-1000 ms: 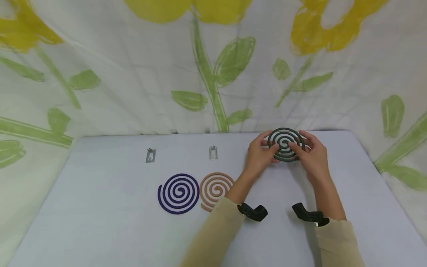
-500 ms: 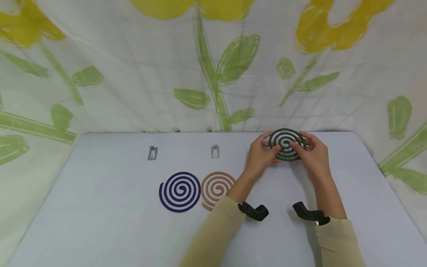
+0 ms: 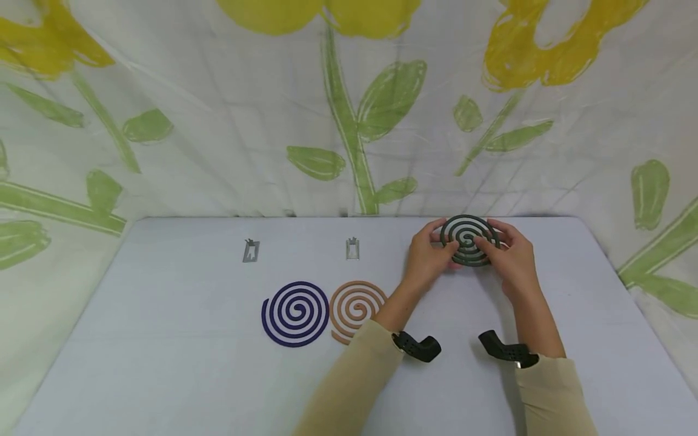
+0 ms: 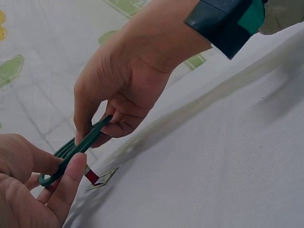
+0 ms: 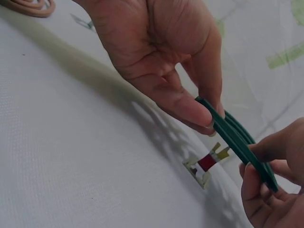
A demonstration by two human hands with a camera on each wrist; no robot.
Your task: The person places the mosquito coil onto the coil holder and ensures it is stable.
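A dark green mosquito coil is held tilted above the back right of the table, between both hands. My left hand pinches its left side, thumb on the front face and fingers behind. On the opposite side my right hand pinches it the same way. Seen edge-on in the left wrist view, the coil looks like a double layer. Just under it a small metal coil stand, with an upright tab, sits on the table. In the head view the hands and coil hide that stand.
A purple coil and an orange coil lie side by side, the orange one partly behind the left forearm. Two metal stands, one at left and one in the middle, lie farther back. A flowered cloth hangs behind the table.
Both hands keep their pinch on the green coil. Over the last half second they have come down very slightly with it. The head view has shifted a little.
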